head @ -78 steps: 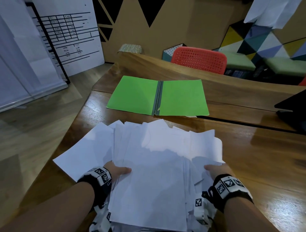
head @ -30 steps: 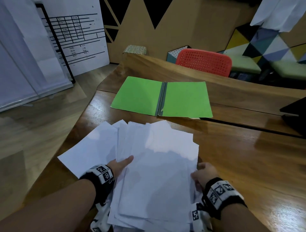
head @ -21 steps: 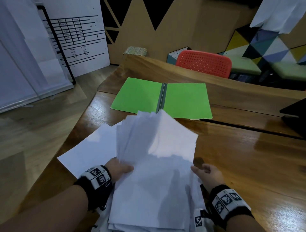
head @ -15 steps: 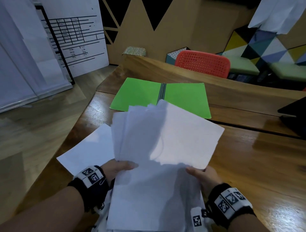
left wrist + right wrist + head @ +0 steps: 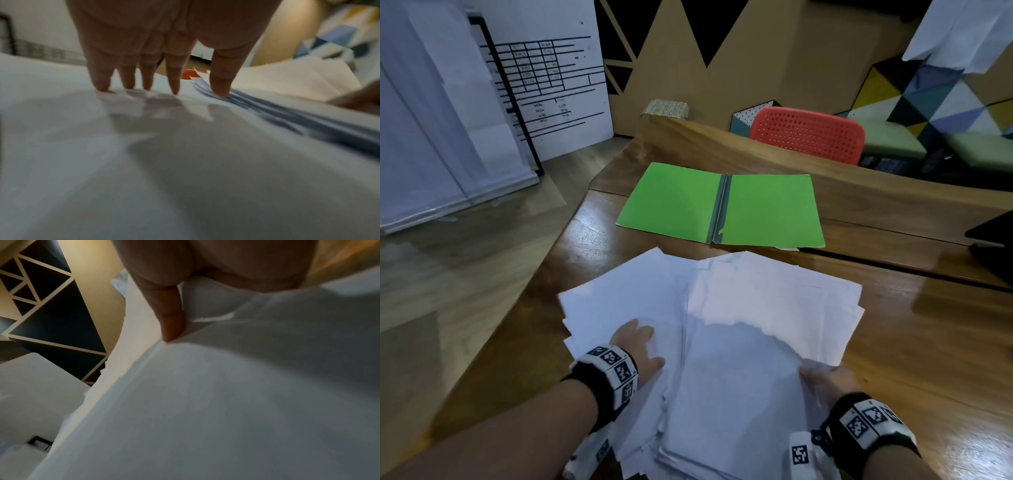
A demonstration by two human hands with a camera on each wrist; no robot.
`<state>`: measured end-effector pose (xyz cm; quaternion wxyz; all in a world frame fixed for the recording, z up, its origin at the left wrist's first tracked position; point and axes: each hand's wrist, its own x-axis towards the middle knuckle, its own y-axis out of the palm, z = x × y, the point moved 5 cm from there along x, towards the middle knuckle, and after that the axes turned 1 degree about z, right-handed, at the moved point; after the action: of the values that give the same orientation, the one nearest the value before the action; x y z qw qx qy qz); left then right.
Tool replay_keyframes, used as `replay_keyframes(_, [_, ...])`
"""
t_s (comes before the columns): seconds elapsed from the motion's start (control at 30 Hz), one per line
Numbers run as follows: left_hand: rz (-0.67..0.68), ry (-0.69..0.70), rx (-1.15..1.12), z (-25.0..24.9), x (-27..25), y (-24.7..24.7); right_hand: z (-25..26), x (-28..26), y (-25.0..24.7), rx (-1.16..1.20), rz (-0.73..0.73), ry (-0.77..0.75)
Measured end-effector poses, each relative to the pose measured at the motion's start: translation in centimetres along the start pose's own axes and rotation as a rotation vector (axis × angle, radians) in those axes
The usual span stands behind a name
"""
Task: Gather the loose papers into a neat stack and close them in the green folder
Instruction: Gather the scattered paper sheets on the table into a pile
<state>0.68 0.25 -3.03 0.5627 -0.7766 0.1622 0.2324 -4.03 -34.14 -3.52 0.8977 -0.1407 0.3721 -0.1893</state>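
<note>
White papers (image 5: pixel 739 342) lie lengthwise toward folder (image 5: pixel 722 205) (open).

Bare forearms, black wristband on left hand (image 5: pixel 637 346) and right hand (image 5: pixel 825 377), white blocks printed with black square markers.

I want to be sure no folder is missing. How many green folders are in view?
1. The green folder lies open and flat on the wooden table, beyond the loose papers. Another could be hidden under the papers; I cannot tell.
</note>
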Motion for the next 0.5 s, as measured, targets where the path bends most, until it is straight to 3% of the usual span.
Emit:
replay_keyframes(0.1, [-0.038, 0.087, -0.072, 0.1, 0.0, -1.1, 0.2, 0.0, -0.4, 0.025, -0.002, 0.000])
replay_keyframes(0.2, [-0.193, -0.079, -0.017, 2.2, 0.0, -2.5, 0.3, 0.3, -0.6, 0.018, -0.016, 0.009])
replay_keyframes(0.27, [-0.156, -0.162, 0.056, 2.7, -0.4, -2.5, 0.0, 0.5, -0.6, -0.015, -0.023, 0.028])
replay_keyframes(0.43, [-0.064, 0.094, 0.023, -0.6, -0.6, -0.8, -0.2, 0.5, -0.1, -0.063, -0.023, 0.038])
replay_keyframes(0.5, [-0.144, -0.020, -0.093, -0.3, -0.8, -1.2, -0.2, 0.5, -0.1, -0.082, -0.019, 0.047])
